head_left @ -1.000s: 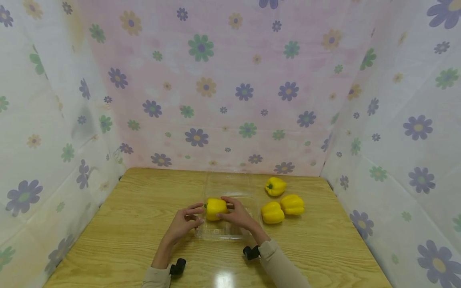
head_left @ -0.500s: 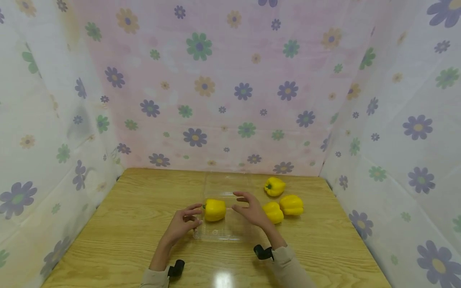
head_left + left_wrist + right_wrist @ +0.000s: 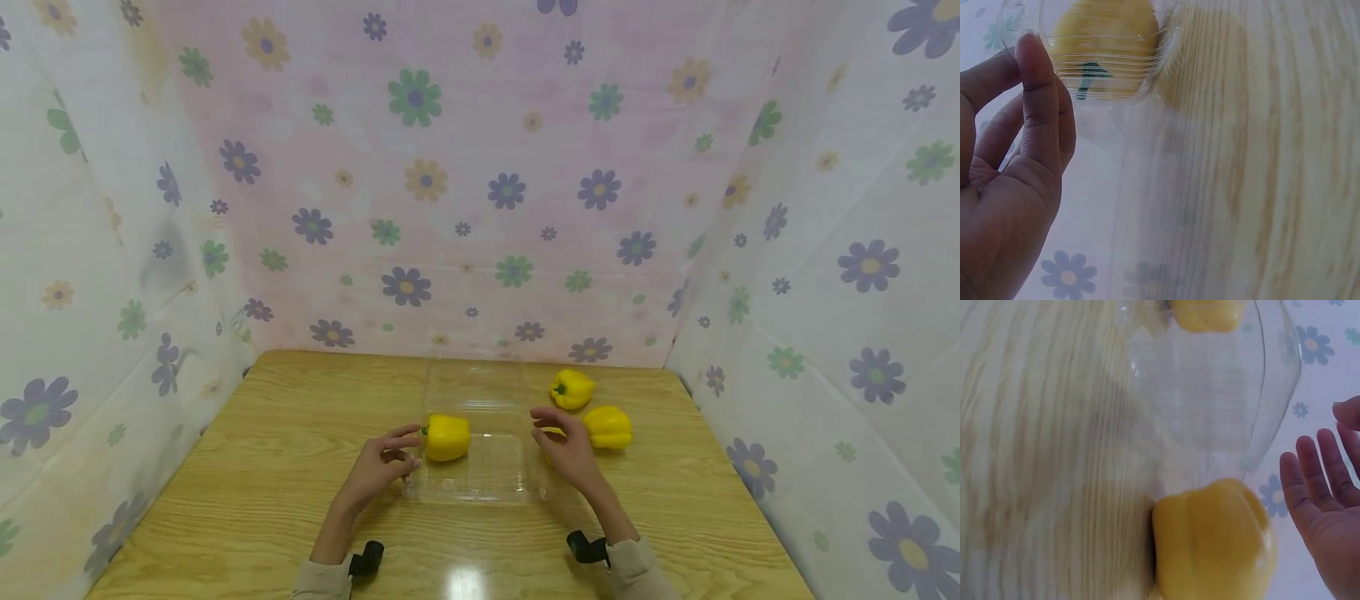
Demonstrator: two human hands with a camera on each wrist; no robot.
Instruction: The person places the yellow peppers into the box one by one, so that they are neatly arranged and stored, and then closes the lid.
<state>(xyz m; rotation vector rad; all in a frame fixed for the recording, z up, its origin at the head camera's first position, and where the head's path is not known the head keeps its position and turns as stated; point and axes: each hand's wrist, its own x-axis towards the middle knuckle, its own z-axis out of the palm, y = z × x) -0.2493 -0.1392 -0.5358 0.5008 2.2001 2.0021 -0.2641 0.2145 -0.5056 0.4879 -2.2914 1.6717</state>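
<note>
Pinching the left edge of the clear container (image 3: 468, 498) on the bench (image 3: 225, 517) with the left hand (image 3: 378, 468), probably to stop sliding. Hovering beside the near pepper (image 3: 1210, 544) with the right hand (image 3: 572, 454), fingers slightly spread, holding nothing. Inside the container, at its left end: the boxed pepper (image 3: 447, 437), laid sideways, perhaps to spare room. Farther back: the middle pepper (image 3: 609, 427), the far pepper (image 3: 572, 389) and the lid (image 3: 474, 383), presumably open for access. Since half a second ago, shifted rightward with the right hand from above the container.

Beige sleeves (image 3: 639, 570) meet angled black wrist cameras (image 3: 587, 547).
</note>
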